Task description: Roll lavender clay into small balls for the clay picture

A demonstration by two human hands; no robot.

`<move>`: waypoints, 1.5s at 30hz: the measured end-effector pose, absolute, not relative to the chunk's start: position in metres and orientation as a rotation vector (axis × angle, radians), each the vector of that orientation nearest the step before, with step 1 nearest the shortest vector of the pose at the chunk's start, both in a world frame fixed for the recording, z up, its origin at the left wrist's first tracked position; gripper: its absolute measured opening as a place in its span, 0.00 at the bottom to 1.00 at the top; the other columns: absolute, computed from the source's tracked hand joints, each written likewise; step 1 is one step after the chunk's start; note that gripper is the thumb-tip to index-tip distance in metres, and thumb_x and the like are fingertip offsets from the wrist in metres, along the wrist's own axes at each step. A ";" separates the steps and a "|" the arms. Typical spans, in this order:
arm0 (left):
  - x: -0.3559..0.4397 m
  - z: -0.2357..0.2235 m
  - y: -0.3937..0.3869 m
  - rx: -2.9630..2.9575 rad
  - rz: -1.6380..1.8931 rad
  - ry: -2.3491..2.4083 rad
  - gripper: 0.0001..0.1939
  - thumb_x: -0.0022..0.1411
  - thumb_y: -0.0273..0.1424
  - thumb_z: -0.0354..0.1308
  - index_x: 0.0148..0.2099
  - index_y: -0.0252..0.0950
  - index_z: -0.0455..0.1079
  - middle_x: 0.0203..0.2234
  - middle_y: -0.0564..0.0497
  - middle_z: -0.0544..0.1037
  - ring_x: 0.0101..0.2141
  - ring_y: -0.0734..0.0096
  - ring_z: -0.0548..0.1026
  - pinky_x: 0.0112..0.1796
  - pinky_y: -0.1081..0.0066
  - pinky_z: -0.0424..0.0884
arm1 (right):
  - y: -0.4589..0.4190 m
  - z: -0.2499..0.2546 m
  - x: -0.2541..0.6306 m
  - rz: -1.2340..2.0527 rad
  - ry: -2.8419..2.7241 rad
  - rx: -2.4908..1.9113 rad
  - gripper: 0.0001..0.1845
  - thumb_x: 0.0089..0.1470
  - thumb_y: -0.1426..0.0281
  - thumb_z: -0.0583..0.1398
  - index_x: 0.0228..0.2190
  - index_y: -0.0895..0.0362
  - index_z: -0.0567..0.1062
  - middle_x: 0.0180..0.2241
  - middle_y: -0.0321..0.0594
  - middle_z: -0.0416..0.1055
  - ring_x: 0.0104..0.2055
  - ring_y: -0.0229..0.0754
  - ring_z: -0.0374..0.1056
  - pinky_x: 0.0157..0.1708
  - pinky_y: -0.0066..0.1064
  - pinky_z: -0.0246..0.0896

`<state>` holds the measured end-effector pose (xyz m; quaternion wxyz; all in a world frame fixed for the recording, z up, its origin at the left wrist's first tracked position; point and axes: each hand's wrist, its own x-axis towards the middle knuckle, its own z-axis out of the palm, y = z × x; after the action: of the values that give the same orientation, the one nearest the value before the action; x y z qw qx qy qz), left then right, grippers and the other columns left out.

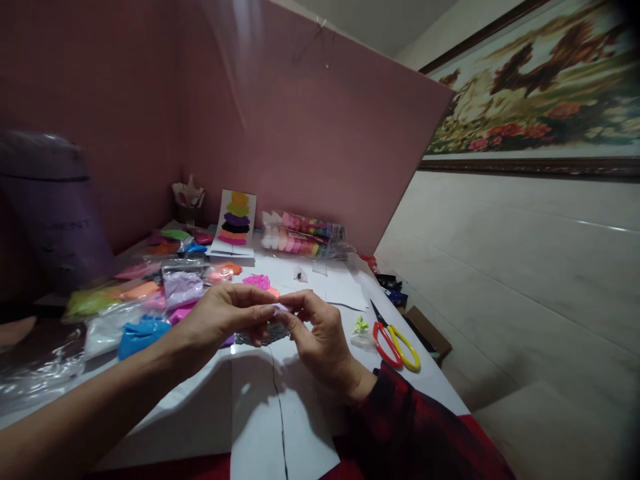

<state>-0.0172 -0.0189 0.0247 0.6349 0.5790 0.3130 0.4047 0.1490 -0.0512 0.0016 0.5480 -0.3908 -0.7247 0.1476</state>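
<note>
Pinched between the fingertips of both my hands is a small piece of pale lilac modelling clay. My left hand grips it from the left, thumb and fingers pressed together. From the right, my right hand holds its other side between thumb and index finger. Below lies a white sheet of paper with a dark line drawn down it. Textured pink clay and orange clay show just beyond my fingers. A dark patch under the hands is partly hidden.
Packets of coloured clay crowd the left side. Scissors with red and yellow handles lie at right, beside a yellow-green clay bit. A colour-striped card and bagged clay sticks stand at the back, before a pink panel.
</note>
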 end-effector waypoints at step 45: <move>-0.022 0.025 -0.006 1.184 1.201 0.977 0.13 0.37 0.29 0.73 0.28 0.33 0.77 0.20 0.50 0.78 0.23 0.71 0.74 0.24 0.75 0.71 | -0.039 0.001 0.151 0.819 -1.306 -1.033 0.09 0.46 0.66 0.63 0.26 0.58 0.69 0.19 0.30 0.64 0.19 0.33 0.61 0.15 0.24 0.60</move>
<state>-0.0225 -0.0056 0.0247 0.5617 0.5026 0.4147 0.5098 0.1506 -0.0393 0.0006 0.5997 -0.4454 -0.5633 0.3531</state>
